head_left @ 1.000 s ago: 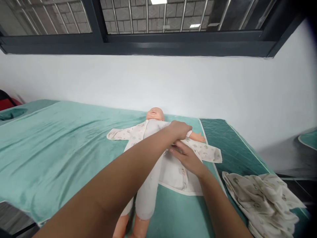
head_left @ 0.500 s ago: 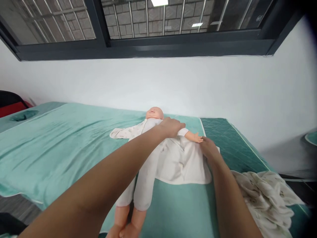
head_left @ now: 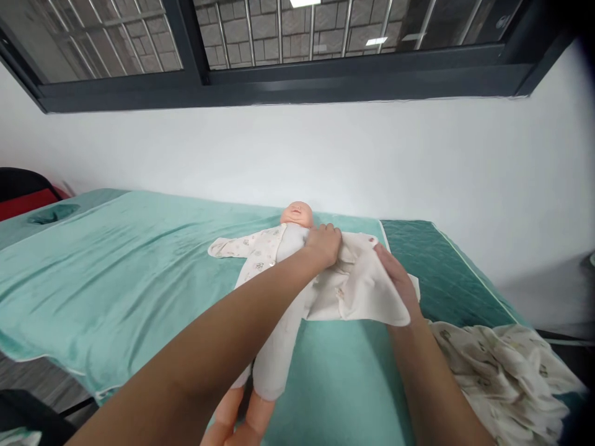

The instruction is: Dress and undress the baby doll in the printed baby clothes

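A baby doll (head_left: 297,214) in white leggings lies on its back, head toward the wall. A printed baby shirt (head_left: 360,285) covers one of its arms and spreads open under its other side. My left hand (head_left: 325,243) is closed at the doll's shoulder, gripping the shirt's cloth there; its fingertips are partly hidden. My right hand (head_left: 396,272) holds the shirt's outer part raised, with the cloth draped between both hands. The doll's arm on this side is hidden by the fabric. My left forearm crosses over the doll's body.
A teal sheet (head_left: 116,260) covers the bed, with a darker quilted green pad (head_left: 432,266) at right. A crumpled printed cloth (head_left: 506,378) lies near the right edge. Behind are a white wall (head_left: 232,161) and a barred window (head_left: 297,37).
The shirt's flap has been lifted and drawn over the doll's bare arm, which was visible before. My right hand has moved from beside the doll's hand to gripping the cloth.
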A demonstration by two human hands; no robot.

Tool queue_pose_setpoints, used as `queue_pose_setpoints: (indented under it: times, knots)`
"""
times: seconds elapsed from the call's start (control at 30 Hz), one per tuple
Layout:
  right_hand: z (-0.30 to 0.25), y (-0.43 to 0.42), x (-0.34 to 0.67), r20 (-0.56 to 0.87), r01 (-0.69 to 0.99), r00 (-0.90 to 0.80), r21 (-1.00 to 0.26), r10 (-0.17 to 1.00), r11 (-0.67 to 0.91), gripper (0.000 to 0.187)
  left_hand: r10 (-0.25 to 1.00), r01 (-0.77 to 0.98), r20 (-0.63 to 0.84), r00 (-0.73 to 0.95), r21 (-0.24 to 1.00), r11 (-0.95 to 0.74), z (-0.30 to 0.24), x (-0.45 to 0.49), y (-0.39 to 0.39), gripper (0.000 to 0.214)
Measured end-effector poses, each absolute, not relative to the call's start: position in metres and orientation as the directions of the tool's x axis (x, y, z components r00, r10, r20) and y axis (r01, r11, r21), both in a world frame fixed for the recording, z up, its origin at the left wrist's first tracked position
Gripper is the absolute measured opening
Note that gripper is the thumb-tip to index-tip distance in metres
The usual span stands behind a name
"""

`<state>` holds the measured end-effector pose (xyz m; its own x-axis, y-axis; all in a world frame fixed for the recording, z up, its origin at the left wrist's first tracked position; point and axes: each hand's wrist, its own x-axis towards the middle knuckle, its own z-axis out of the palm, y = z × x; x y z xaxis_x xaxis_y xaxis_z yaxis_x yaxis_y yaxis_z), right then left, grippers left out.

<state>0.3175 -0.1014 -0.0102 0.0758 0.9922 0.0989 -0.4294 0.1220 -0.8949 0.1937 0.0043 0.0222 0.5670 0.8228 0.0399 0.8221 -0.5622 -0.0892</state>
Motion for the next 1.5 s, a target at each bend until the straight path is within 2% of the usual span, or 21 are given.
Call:
queue_pose_setpoints:
  times: [0.07,0.23,0.33,0.4,0.53,0.67,0.83,0.9,1.0,1.1,1.23,1.37,1.43,1.5]
  knots:
    - [-0.009,-0.104,0.302,0.158,-0.427,0.016,-0.892,0.987,0.149,0.059,0.807,0.807,0.026,0.59,-0.001,-0.591,0.027,0.187,0.011,0.051]
    - [-0.006,-0.111,0.28,0.2,-0.447,-0.218,-0.891,0.955,0.085,0.071,0.671,0.561,0.149,0.727,0.434,-0.705,0.049,0.159,0.021,0.051]
    - [-0.004,-0.115,0.277,0.197,-0.445,-0.263,-0.893,0.945,0.063,0.073,0.575,0.416,0.154,0.804,0.546,-0.727,0.056,0.141,0.018,0.046]
    - [-0.005,-0.116,0.276,0.184,-0.42,-0.284,-0.906,0.941,0.05,0.07,0.584,0.408,0.166,0.794,0.567,-0.716,0.058,0.131,0.016,0.036]
    - [-0.014,-0.112,0.272,0.223,-0.327,-0.207,-0.934,0.953,0.147,0.049,0.766,0.57,0.353,0.537,0.518,-0.638,0.058,0.109,0.016,0.023]
    - [-0.027,-0.105,0.267,0.304,-0.131,-0.071,-0.947,0.95,0.294,0.029,0.842,0.575,0.473,0.259,0.625,-0.528,0.045,0.076,-0.003,0.01]
    - [-0.048,-0.101,0.269,0.324,0.119,0.089,-0.942,0.942,0.313,0.033,0.889,0.489,0.451,-0.08,0.795,-0.359,-0.012,0.006,-0.082,0.019]
    - [-0.056,-0.105,0.27,0.305,0.136,0.103,-0.947,0.947,0.29,0.035,0.935,0.465,0.33,-0.128,0.853,-0.237,-0.038,-0.021,-0.113,0.02]
    - [-0.065,-0.121,0.27,0.274,0.149,0.059,-0.953,0.96,0.263,0.039,0.972,0.545,0.223,-0.07,0.825,-0.15,-0.062,-0.046,-0.145,0.03]
    - [-0.07,-0.142,0.266,0.234,0.278,0.087,-0.939,0.968,0.201,0.049,0.958,0.697,0.287,0.004,0.686,-0.208,-0.067,-0.049,-0.158,0.038]
    - [-0.07,-0.161,0.256,0.257,0.446,0.172,-0.881,0.951,0.158,0.052,0.952,0.813,0.302,0.048,0.542,-0.213,-0.06,-0.037,-0.152,0.03]
    - [-0.067,-0.167,0.246,0.383,0.594,0.196,-0.779,0.903,0.201,0.04,0.941,0.777,0.321,0.108,0.563,-0.282,-0.055,-0.02,-0.145,0.019]
    - [-0.067,-0.173,0.243,0.445,0.619,0.256,-0.757,0.858,0.207,0.035,0.937,0.762,0.327,0.121,0.575,-0.299,-0.056,-0.015,-0.147,0.016]
    - [-0.068,-0.182,0.239,0.46,0.61,0.323,-0.769,0.827,0.19,0.031,0.944,0.754,0.324,0.06,0.605,-0.255,-0.058,-0.015,-0.153,0.013]
